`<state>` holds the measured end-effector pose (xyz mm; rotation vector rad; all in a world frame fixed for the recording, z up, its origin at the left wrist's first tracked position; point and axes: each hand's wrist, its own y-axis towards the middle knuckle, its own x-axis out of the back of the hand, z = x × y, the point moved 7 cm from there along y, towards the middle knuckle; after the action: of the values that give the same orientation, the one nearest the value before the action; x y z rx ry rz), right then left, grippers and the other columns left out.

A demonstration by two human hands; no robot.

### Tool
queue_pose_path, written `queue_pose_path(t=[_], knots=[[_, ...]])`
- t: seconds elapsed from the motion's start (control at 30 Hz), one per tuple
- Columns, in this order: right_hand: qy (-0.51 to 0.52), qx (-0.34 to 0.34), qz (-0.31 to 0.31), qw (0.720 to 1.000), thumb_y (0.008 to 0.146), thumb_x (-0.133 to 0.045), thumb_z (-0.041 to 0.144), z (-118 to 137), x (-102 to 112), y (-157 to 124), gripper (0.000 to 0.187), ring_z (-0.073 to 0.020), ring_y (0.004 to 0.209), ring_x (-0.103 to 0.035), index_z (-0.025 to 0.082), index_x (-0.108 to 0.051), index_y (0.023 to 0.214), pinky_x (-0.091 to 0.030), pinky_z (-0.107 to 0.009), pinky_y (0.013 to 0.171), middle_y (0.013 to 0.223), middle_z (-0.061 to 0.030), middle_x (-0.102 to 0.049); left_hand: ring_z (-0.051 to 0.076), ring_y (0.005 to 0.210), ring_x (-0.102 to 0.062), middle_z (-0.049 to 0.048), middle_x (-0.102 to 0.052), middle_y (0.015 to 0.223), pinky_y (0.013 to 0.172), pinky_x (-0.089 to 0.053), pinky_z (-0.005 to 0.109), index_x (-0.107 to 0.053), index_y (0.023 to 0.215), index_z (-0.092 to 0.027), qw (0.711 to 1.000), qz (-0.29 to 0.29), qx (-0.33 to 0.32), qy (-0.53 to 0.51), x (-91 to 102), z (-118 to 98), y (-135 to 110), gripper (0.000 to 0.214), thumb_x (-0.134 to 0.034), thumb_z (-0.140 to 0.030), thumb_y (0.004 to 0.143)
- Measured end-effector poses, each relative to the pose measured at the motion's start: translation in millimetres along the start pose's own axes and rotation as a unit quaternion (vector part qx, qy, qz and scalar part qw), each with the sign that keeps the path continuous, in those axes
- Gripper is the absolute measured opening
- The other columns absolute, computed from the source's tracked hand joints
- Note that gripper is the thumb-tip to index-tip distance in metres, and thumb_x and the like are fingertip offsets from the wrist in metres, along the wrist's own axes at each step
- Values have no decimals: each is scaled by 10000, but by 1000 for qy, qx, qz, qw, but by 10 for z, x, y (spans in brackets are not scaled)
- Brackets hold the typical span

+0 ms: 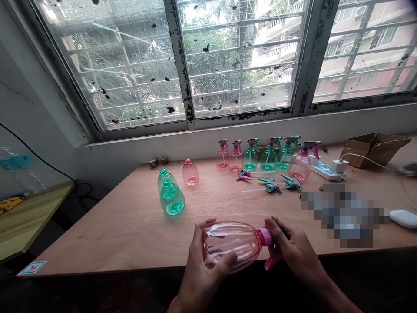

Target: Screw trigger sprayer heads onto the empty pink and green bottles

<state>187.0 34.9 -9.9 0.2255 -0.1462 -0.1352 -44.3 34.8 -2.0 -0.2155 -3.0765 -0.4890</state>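
Note:
My left hand (pixel 202 265) wraps around the body of a pink ribbed spray bottle (pixel 233 248) that lies sideways at the table's near edge. My right hand (pixel 291 250) grips the pink spray head (pixel 269 248) at the bottle's neck, with its pink trigger pointing down. Further back, two green bottles without heads (pixel 171 195) and one pink bottle without a head (pixel 190 172) stand on the wooden table (pixel 130 221). Three loose spray heads (pixel 272 184) lie near the middle back.
A row of several assembled pink and green spray bottles (pixel 267 156) stands along the wall under the window. A white power strip (pixel 325 170) and a cardboard box (pixel 374 148) sit at the back right. A white object (pixel 404 217) lies at the right edge.

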Motion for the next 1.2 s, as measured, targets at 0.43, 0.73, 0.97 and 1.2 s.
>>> queue_pose_path(t=[0.43,0.73,0.97,1.2], knots=[[-218,148,-33,964,942,-645,536,817,466,1047,443,-279,635,-692,184,-705,1205,-472,-337,505,844,-110,-800,358,1421,-487,171,-303,1653,1180,-399,568,-219,1548,-310,999,9,38,3,222,375,318,887,-752,-572,889],[-575,177,-188,776,1039,-466,422,821,889,1967,411,-406,832,-750,169,-633,1316,-342,-339,541,968,-198,-815,337,1382,-517,167,-285,1646,1178,-403,568,-184,1570,-315,997,35,32,56,170,475,315,808,-699,-447,961],[-603,160,-127,771,1069,-443,425,363,693,2254,352,-359,826,-765,224,-644,1278,-352,-323,545,972,-148,-830,311,1313,-601,167,-344,1631,1159,-456,529,-269,1543,-291,996,59,47,48,189,492,321,707,-668,-445,979],[-595,125,-145,781,1048,-544,383,296,711,2589,400,-378,961,-757,178,-511,1390,-460,-359,634,1141,-182,-802,282,1257,-633,164,-389,1604,1145,-473,517,-291,1531,-282,994,78,53,51,156,470,293,671,-661,-404,985]])
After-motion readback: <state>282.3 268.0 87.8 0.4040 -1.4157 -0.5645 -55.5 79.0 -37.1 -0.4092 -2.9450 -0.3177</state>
